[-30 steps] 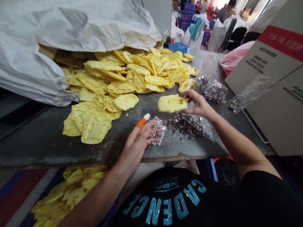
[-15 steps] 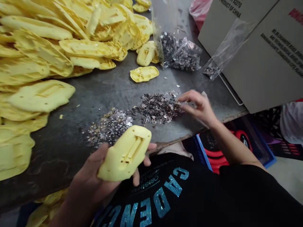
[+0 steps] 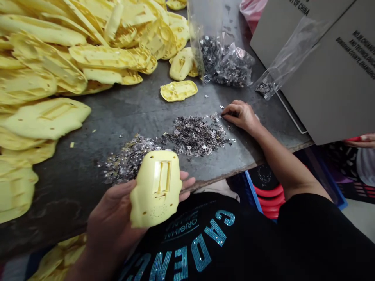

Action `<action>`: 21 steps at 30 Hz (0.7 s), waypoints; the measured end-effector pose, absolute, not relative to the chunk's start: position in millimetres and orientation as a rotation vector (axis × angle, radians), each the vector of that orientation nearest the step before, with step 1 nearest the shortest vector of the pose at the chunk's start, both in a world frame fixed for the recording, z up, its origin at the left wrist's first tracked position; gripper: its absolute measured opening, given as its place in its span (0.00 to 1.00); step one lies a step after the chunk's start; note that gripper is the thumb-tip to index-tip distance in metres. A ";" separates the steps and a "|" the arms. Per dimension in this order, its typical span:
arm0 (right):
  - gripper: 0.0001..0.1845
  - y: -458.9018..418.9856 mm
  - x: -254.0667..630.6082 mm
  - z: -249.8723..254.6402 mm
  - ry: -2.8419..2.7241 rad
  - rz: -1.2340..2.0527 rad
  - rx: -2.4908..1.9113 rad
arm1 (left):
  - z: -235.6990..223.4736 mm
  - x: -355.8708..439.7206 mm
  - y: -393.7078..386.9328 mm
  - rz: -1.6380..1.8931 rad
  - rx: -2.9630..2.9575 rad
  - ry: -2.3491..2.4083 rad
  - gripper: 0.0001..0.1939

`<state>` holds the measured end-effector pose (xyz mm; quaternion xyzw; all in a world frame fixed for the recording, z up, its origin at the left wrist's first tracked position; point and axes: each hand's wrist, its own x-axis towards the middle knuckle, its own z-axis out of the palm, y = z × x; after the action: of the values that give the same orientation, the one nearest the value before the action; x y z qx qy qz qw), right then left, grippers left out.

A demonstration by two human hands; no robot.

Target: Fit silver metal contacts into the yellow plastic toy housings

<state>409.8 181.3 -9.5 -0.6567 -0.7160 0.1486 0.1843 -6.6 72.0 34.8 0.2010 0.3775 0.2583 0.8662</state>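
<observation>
Yellow moulded plastic shell [image 3: 156, 189] is in my left hand [image 3: 113, 210], held up over the table edge, just in front of my chest. Rectangular recess faces up, small holes near the end closest to me. Long axis runs roughly away from me, slightly tilted, far end pointing at the silvery pile of small metal bits [image 3: 127, 162].

Left hand is grasping: palm under the shell, fingertips [image 3: 187, 182] wrapped round its right edge. Shell sits nearer the left hand by far; right hand [image 3: 240, 116] is well apart, ahead and to the right.

Right hand is on the steel-topped table [image 3: 131, 111], fingers curled, knuckles up, tips at the edge of the darker pile of metal bits [image 3: 196, 136]. Can't tell if it's pinching a bit; nothing shows between the fingers.

Around that hand: clear plastic bag of the same bits [image 3: 231, 66] ahead of it, second bag with a few bits [image 3: 288, 54] ahead and right, against a cardboard box [image 3: 328, 78]. One loose yellow shell [image 3: 178, 90] lies ahead and left of the right hand, beside the big heap of yellow shells [image 3: 43, 58], further left. More yellow shells [image 3: 61, 257] sit below the table, left of my left hand. Someone else's hand [image 3: 363, 140] shows at the right edge, not mine.
</observation>
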 end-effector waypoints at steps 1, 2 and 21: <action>0.05 178.5 408.9 -7.4 -1.998 0.428 -1.831 | 34.8 -4.0 73.3 0.533 0.364 0.788 0.33; 0.04 174.4 406.2 -4.3 -1.972 0.439 -1.785 | 34.4 -0.8 73.8 0.541 0.320 0.777 0.32; 0.04 100.5 262.6 53.0 -2.192 0.383 -0.815 | 23.3 10.9 48.1 0.645 0.276 0.415 0.33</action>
<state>262.6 100.5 53.0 -0.3186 -0.8569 0.1499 0.3765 10.9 48.1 23.3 0.1343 0.2019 0.3136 0.9181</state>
